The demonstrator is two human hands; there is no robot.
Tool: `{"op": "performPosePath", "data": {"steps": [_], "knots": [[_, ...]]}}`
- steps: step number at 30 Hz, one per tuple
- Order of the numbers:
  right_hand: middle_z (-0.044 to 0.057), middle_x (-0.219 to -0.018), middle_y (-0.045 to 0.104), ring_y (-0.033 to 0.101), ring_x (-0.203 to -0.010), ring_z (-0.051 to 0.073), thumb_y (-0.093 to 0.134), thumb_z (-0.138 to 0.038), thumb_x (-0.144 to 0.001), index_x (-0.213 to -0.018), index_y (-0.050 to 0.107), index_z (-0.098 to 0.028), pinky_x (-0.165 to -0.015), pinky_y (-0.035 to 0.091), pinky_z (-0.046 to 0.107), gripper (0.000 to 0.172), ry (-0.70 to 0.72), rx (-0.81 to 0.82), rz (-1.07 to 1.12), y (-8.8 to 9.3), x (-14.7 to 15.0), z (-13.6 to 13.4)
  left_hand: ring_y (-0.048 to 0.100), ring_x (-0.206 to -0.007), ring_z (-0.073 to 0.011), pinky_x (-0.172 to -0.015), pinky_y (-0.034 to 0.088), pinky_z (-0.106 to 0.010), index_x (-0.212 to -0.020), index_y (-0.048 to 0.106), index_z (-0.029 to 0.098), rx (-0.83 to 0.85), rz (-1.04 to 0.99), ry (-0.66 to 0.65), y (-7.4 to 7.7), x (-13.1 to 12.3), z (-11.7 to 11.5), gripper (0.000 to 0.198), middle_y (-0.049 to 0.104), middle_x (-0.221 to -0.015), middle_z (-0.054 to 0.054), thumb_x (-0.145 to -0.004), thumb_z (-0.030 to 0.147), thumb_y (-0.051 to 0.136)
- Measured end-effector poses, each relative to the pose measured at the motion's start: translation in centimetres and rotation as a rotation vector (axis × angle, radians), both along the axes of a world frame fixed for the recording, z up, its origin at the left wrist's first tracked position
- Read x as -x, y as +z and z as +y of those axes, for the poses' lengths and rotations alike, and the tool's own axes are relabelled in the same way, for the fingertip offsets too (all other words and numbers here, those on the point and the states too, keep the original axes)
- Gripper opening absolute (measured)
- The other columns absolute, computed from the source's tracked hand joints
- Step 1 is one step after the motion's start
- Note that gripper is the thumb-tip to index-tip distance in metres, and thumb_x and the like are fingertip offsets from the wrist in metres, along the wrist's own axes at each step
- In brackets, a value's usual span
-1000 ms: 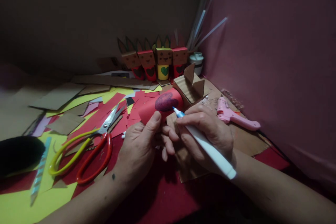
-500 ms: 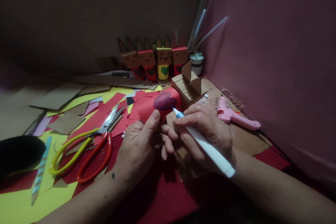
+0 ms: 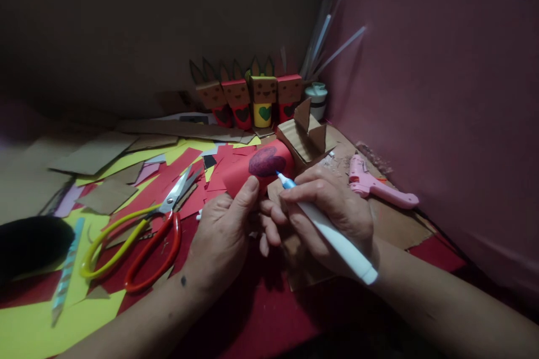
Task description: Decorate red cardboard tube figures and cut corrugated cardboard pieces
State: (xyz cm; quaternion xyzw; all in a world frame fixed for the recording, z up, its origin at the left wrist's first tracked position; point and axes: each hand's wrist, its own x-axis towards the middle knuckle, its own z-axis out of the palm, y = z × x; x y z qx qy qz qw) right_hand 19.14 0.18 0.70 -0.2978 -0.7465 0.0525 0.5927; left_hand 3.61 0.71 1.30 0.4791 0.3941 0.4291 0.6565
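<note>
My left hand (image 3: 227, 224) is closed on a cardboard figure by its red paper body (image 3: 236, 175), thumb in front and fingers behind. A dark purple heart (image 3: 265, 161) is coloured on the red paper. Past the body's far end is an open cardboard box head (image 3: 304, 137) with upright flaps; whether the two are joined I cannot tell. In my right hand (image 3: 330, 213) is a white felt-tip pen (image 3: 332, 235), gripped like a pencil. Its blue-collared tip is at the heart's lower right edge.
Scissors (image 3: 170, 202) with yellow and red handles lie left on paper scraps, near a striped pencil (image 3: 67, 269). A pink glue gun (image 3: 374, 182) rests on cardboard at right. Several finished-looking cardboard figures (image 3: 263, 92) stand behind, beside a pale pot (image 3: 315, 102).
The view and the held figure have shifted very slightly. The pen tip stays at the heart's lower right edge, and both hands keep their grips.
</note>
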Motion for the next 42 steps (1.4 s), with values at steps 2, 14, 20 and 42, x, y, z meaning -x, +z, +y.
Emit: {"op": "performPosePath", "data": {"steps": [2,14,20,42], "knots": [[0.002,-0.078,0.059,0.061,-0.071,0.013,0.059,-0.008,-0.085,-0.09,0.061,-0.02,-0.062,0.054,0.027,0.013,0.013,0.017,0.026,-0.1,0.1,0.0,0.056,-0.04,-0.0114,-0.043,0.045,-0.02,-0.067,0.069,0.011,0.005,0.002,0.0,-0.1,0.1,0.0,0.052,0.065,-0.049,-0.006,-0.095,0.048,0.046],[0.003,-0.073,0.06,0.059,-0.066,0.015,0.057,-0.002,-0.081,-0.086,0.062,-0.018,-0.056,0.052,0.027,0.018,0.041,-0.011,0.062,0.4,0.0,-0.2,0.055,-0.04,-0.0109,-0.045,0.045,-0.021,-0.068,0.07,0.012,0.026,0.007,0.009,-0.1,0.0,-0.2,0.051,0.065,-0.049,-0.006,-0.093,0.05,0.049],[0.003,-0.079,0.063,0.064,-0.072,0.016,0.059,-0.006,-0.08,-0.098,0.063,-0.021,-0.061,0.055,0.029,0.023,0.064,0.015,0.049,0.6,-0.3,-0.8,0.057,-0.042,-0.0121,-0.044,0.046,-0.021,-0.067,0.069,0.012,0.046,0.004,-0.004,0.0,-0.2,-0.5,0.047,0.063,-0.048,-0.004,-0.092,0.049,0.052],[0.005,-0.08,0.066,0.063,-0.067,0.019,0.062,-0.006,-0.079,-0.103,0.063,-0.024,-0.059,0.055,0.034,0.031,0.018,0.037,0.161,-0.7,0.0,-0.6,0.062,-0.055,-0.0094,-0.055,0.051,-0.018,-0.075,0.074,0.018,-0.067,-0.083,0.127,-0.2,-0.9,-0.6,0.016,0.071,-0.065,0.001,-0.084,0.031,0.069]]}}
